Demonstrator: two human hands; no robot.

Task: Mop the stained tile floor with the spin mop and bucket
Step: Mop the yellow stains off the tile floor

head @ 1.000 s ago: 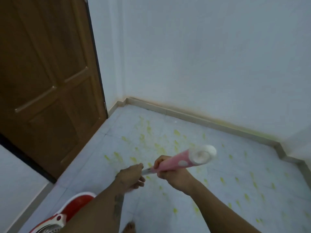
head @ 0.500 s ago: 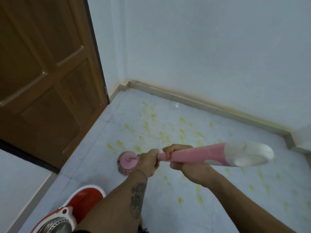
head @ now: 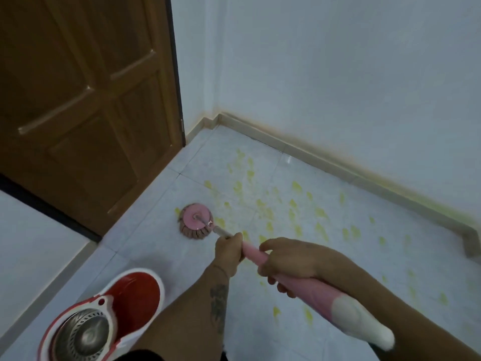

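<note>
We see a pale tile floor [head: 145,256] filling the lower frame, grout lines crossing it. Yellow stains [head: 294,204] speckle it from center out to the right edge, thickest at mid-frame. The mop head [head: 195,220] sits flat on the tiles left of center, at the left fringe of the stains. At lower left the red-and-white bucket [head: 130,303] stands on the floor, its steel basket [head: 82,334] at the near end.
</note>
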